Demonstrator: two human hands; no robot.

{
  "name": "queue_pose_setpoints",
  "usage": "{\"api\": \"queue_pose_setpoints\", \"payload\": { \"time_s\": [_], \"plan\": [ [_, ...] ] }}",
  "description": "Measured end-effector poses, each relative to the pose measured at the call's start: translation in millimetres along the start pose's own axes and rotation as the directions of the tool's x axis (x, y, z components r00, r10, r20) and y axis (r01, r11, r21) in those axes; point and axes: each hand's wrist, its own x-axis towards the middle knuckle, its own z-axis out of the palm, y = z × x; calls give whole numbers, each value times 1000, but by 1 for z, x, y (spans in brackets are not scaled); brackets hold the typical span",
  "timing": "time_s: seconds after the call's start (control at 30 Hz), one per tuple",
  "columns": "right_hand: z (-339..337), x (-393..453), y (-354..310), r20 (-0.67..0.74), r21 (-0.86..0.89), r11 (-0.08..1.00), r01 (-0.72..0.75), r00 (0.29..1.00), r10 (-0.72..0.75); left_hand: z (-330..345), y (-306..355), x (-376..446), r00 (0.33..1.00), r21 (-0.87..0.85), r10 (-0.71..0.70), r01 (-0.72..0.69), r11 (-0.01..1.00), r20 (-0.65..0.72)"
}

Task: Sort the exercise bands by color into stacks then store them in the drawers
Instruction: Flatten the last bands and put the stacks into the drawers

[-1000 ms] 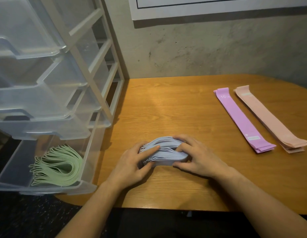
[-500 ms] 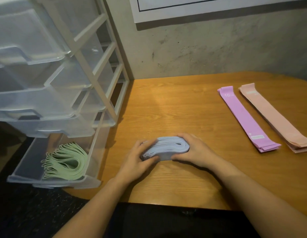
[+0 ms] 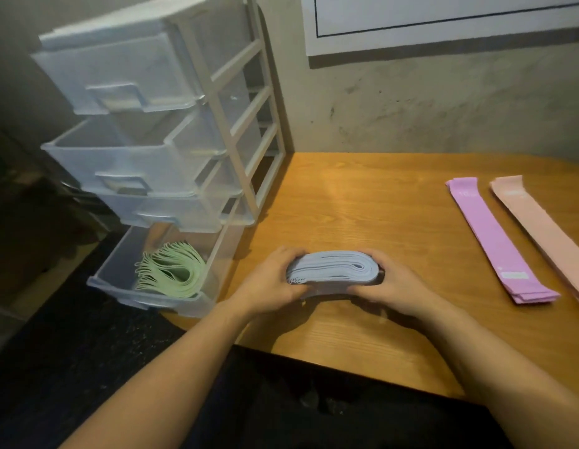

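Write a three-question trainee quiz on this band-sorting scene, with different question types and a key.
1. True or false: the folded bundle of light blue exercise bands is gripped by both the left hand and the right hand.
2. Multiple choice: where is the folded bundle of green bands? A) on the wooden table B) in the open bottom clear plastic drawer C) in the top drawer
3. Fill in: on the wooden table, the flat stack of purple bands lies beside a flat stack of ____ bands.

Key: 1 true; 2 B; 3 peach-pink
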Motion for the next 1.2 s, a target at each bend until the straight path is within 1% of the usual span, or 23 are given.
{"api": "queue_pose_setpoints", "payload": {
  "time_s": [0.13,0.27,0.4,0.53,0.63,0.73,0.83,0.97,1.03,1.2],
  "plan": [
    [4,8,-39,49,-14,998,65,997,-64,-43,3,-26,996,34,69,-68,997,-60],
    [20,24,-88,102,-59,980,189,978,-183,-93,-9,-50,993,75,57,-49,996,-108],
    [44,40,-137,84,-120,943,310,950,-301,-136,-27,-73,985,101,14,4,995,-171],
    [65,61,-177,118,-167,893,418,908,-403,-172,-51,-88,960,92,-21,48,995,-278],
    [75,76,-203,125,-168,847,505,863,-490,-194,-67,-92,949,64,-7,29,998,-314],
    [83,90,-222,144,-179,822,540,841,-521,-208,-82,-91,942,21,-6,14,1000,-336],
    [91,102,-232,160,-175,818,549,835,-526,-216,-98,-85,943,-15,-36,33,999,-331],
    [100,110,-244,183,-182,807,562,825,-534,-226,-109,-77,962,-45,-98,90,995,-254],
    [102,112,-247,190,-186,806,563,825,-532,-231,-108,-75,972,-8,-111,112,994,-209],
    [101,112,-250,135,-143,846,513,857,-497,-246,-102,-82,982,102,-77,96,990,-171]
  ]
}}
